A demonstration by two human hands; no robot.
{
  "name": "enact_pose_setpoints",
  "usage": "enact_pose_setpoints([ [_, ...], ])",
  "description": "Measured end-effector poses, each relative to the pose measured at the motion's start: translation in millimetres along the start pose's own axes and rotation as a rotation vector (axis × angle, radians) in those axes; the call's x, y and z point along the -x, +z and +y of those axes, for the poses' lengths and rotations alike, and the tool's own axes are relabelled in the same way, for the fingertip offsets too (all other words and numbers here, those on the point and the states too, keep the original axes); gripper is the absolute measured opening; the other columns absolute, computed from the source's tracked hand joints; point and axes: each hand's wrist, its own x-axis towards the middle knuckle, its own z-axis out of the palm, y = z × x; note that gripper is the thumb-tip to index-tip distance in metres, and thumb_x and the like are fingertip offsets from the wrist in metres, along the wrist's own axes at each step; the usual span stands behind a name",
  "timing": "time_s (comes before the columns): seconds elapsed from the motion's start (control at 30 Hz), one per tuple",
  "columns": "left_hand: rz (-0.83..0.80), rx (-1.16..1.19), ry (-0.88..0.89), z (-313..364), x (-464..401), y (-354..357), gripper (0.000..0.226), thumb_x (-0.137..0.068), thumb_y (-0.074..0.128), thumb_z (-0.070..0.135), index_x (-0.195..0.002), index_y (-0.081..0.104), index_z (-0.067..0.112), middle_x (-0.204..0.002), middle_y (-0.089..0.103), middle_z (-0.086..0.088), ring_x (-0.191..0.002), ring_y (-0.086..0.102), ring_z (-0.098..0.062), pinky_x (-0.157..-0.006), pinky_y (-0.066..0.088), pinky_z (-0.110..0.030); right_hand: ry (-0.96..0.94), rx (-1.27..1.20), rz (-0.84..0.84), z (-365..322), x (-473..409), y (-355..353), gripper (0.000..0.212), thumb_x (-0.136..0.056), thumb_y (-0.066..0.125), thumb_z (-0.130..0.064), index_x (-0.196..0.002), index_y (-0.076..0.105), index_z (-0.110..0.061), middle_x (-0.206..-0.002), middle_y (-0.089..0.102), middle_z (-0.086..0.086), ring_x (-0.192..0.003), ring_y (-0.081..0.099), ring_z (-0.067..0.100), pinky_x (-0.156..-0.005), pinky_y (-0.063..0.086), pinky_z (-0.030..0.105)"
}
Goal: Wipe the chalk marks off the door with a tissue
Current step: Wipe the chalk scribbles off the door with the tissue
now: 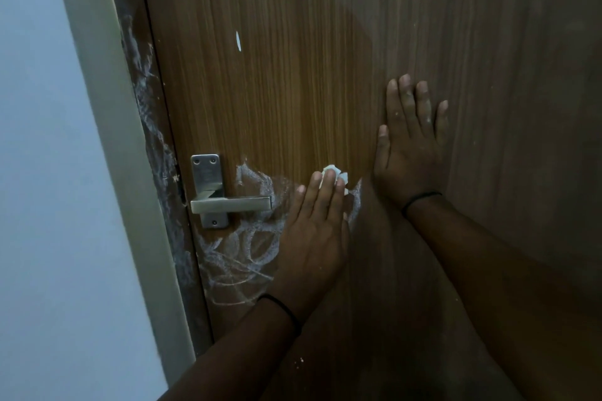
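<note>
A crumpled tissue is pressed flat against the door under the straight fingers of the left hand, beside the handle. The right hand lies open on the wood. Chalk marks remain near the door's latch edge. The tissue is judged light, soft and easily torn; it is best bunched under the fingertips.

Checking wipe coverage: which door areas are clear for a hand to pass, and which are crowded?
Bare wood lies above the handle and left of the right hand. Crowded: chalk marks below the handle, where the left hand presses the tissue.
</note>
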Motion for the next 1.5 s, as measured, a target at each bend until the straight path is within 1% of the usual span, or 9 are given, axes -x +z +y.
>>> enact_pose_setpoints([
  [0.33, -0.014, -0.016, 0.099, 4, -12, 12, 0.054, -0.107, 0.025, 0.029, -0.156, 0.021, 0.007, -0.165, 0.012, -0.011, -0.153, 0.006, -0.023, -0.124, 0.012, -0.042, -0.125, 0.058, -0.027, 16, 2, -4, 0.058, -0.103, 0.034, -0.026, -0.157, 0.018, -0.011, -0.165, 0.016, 0.007, -0.153, 0.011, 0.026, -0.123, 0.011, 0.051],
  [0.47, -0.091, -0.029, 0.176, 12, 21, 23, 0.057, -0.105, 0.039, 0.030, -0.156, 0.023, 0.010, -0.164, 0.014, -0.009, -0.153, 0.010, -0.022, -0.121, 0.023, -0.044, -0.113, 0.045, -0.037, 14, 2, -5, 0.057, -0.104, 0.033, -0.027, -0.157, 0.018, -0.012, -0.165, 0.016, 0.006, -0.153, 0.011, 0.025, -0.123, 0.011, 0.051],
  [0.53, -0.076, -0.046, 0.149, 8, 22, 22, 0.057, -0.104, 0.041, 0.030, -0.155, 0.026, 0.012, -0.164, 0.016, -0.007, -0.152, 0.013, -0.022, -0.121, 0.024, -0.043, -0.108, 0.057, -0.034, 15, 3, -5, 0.057, -0.104, 0.033, -0.027, -0.157, 0.018, -0.013, -0.165, 0.016, 0.006, -0.153, 0.010, 0.025, -0.123, 0.011, 0.051],
  [0.7, 0.013, -0.014, 0.000, 11, -13, 15, 0.057, -0.106, 0.028, 0.031, -0.157, 0.014, 0.009, -0.166, 0.005, -0.008, -0.154, 0.001, -0.021, -0.124, 0.006, -0.040, -0.105, 0.050, -0.027, 15, 3, -2, 0.058, -0.103, 0.032, -0.028, -0.158, 0.016, -0.014, -0.165, 0.014, 0.006, -0.153, 0.009, 0.024, -0.124, 0.009, 0.050],
  [0.83, -0.034, -0.053, 0.084, 9, 13, 22, 0.056, -0.106, 0.034, 0.030, -0.156, 0.021, 0.009, -0.165, 0.011, -0.009, -0.153, 0.008, -0.022, -0.123, 0.016, -0.043, -0.092, 0.047, -0.030, 14, 5, -4, 0.057, -0.104, 0.032, -0.027, -0.157, 0.018, -0.014, -0.165, 0.016, 0.005, -0.153, 0.011, 0.024, -0.123, 0.010, 0.051],
  [1.1, 0.030, -0.011, -0.136, -4, 19, 17, 0.057, -0.104, 0.029, 0.030, -0.156, 0.022, 0.008, -0.165, 0.013, -0.010, -0.153, 0.008, -0.024, -0.124, 0.010, -0.042, 0.027, 0.019, -0.033, 0, 13, -4, 0.058, -0.103, 0.033, -0.027, -0.158, 0.017, -0.016, -0.166, 0.013, 0.004, -0.154, 0.007, 0.025, -0.123, 0.008, 0.054],
  [1.27, 0.014, -0.043, -0.044, -13, 26, 19, 0.056, -0.105, 0.033, 0.026, -0.156, 0.019, 0.008, -0.165, 0.010, -0.011, -0.153, 0.008, -0.025, -0.123, 0.016, -0.045, 0.130, 0.037, -0.012, -21, 14, 3, 0.060, -0.103, 0.032, -0.031, -0.158, 0.017, -0.014, -0.166, 0.012, 0.008, -0.153, 0.007, 0.031, -0.121, 0.008, 0.059],
  [1.4, 0.095, -0.016, -0.226, -26, 23, 15, 0.058, -0.105, 0.036, 0.025, -0.156, 0.019, 0.005, -0.165, 0.011, -0.013, -0.153, 0.007, -0.026, -0.124, 0.012, -0.044, 0.137, 0.045, 0.031, -17, 16, 8, 0.058, -0.103, 0.034, -0.031, -0.157, 0.019, -0.015, -0.165, 0.015, 0.007, -0.153, 0.009, 0.030, -0.121, 0.010, 0.058],
  [1.5, 0.075, 0.006, -0.133, -11, 30, 23, 0.058, -0.105, 0.032, 0.028, -0.156, 0.018, 0.005, -0.165, 0.010, -0.013, -0.153, 0.006, -0.026, -0.123, 0.014, -0.046, 0.131, 0.044, 0.035, -19, 17, 9, 0.058, -0.103, 0.033, -0.031, -0.157, 0.019, -0.015, -0.165, 0.015, 0.007, -0.153, 0.009, 0.029, -0.121, 0.010, 0.057],
])
